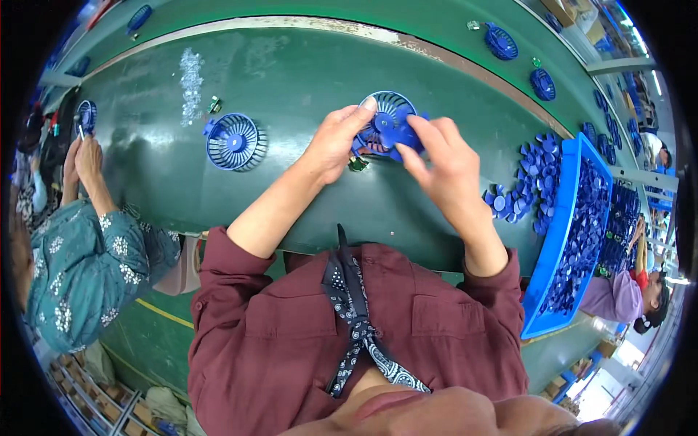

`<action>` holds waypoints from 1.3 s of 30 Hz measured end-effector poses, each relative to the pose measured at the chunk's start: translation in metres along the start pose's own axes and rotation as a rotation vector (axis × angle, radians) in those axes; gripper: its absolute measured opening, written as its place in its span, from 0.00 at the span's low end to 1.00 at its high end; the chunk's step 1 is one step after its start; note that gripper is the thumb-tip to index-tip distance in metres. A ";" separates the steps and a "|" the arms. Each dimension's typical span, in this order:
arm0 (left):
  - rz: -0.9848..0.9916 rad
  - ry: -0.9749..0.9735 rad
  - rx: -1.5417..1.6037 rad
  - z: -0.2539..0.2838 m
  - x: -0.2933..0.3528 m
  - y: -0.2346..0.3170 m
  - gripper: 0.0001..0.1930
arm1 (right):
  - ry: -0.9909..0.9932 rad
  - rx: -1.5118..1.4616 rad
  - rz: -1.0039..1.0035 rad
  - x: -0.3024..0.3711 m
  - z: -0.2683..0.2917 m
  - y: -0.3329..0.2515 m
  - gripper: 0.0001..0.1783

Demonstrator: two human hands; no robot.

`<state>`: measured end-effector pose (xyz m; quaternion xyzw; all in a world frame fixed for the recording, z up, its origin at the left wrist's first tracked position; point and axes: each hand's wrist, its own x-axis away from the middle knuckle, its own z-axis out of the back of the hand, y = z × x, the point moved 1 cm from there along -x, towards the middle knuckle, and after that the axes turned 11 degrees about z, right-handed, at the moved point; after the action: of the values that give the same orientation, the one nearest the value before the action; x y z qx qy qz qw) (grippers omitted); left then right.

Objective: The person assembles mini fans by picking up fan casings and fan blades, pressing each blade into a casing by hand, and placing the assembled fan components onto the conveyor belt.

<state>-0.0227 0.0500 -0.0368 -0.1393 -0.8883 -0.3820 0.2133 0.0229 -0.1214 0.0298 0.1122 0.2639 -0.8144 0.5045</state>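
Observation:
My left hand (337, 142) is closed on the rim of a round blue slatted fan housing (387, 104), its thumb over the near-left edge. Over the front of the housing, my right hand (448, 163) pinches a blue fan blade (396, 134) between thumb and fingers. The blade overlaps the hub; whether it is seated there I cannot tell. A small green circuit board (358, 164) shows just below the housing, beside my left hand. Further left on the green table lies a second blue fan housing (234, 142), with another small circuit board (214, 105) at its upper edge.
Loose blue round caps (538, 171) lie at the right, against a long blue tray (550, 265) filled with more. Small clear pieces (190, 83) form a strip at the far left. Across a raised divider, a belt carries fan housings (501, 41). A co-worker (87, 254) works at left.

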 end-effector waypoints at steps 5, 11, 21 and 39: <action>-0.068 -0.037 -0.114 -0.005 -0.006 -0.008 0.16 | -0.079 0.018 0.001 -0.005 -0.020 0.009 0.20; -0.167 0.060 -0.164 0.000 -0.007 -0.007 0.15 | 0.078 -0.096 0.050 -0.003 -0.036 0.014 0.23; -0.336 0.087 -0.717 0.000 -0.006 -0.018 0.15 | -0.196 -0.742 -0.480 0.019 -0.026 0.056 0.20; -0.371 0.117 -0.952 -0.024 0.012 -0.006 0.17 | -0.098 -0.559 -0.246 0.034 -0.033 0.054 0.28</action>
<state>-0.0291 0.0294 -0.0198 -0.0395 -0.6122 -0.7828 0.1042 0.0515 -0.1481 -0.0304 -0.1030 0.4649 -0.7696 0.4253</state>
